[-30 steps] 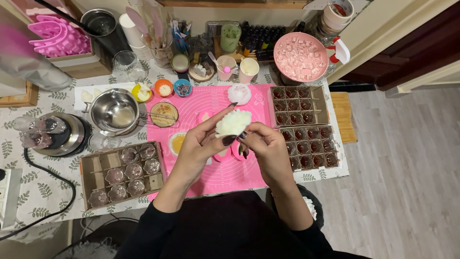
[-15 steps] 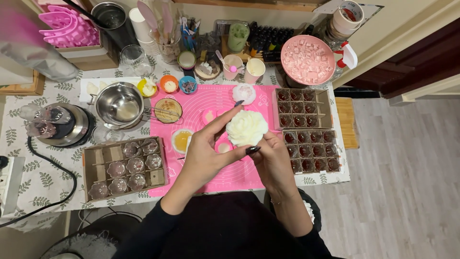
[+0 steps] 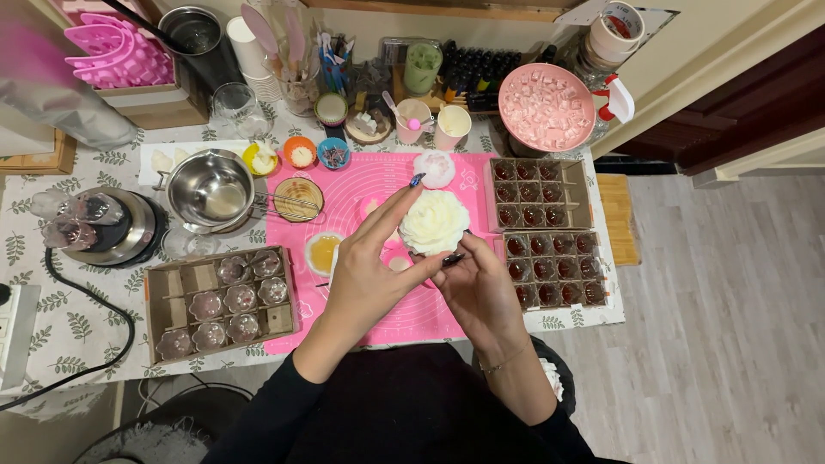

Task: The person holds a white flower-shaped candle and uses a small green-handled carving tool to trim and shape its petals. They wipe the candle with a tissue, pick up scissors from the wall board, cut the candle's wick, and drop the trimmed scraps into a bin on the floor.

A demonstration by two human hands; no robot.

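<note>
A white flower-shaped piece, like a layered rose, is held up over the pink silicone mat. My left hand pinches its lower left edge with thumb and fingers, the index finger stretched out above it. My right hand supports it from below and also grips a thin dark tool against its underside. A second, smaller white flower lies on the mat just beyond. Loose pale petals lie on the mat under my hands, partly hidden.
Two brown compartment boxes of dark red cups stand at the right, one box of clear cups at the left. A steel bowl, a small dish of amber liquid, coloured cups, a pink bowl and a melting pot crowd the table.
The white flower has turned to face up towards me and sits a little lower and further right; both hands shifted with it. My left index finger has stretched out.
</note>
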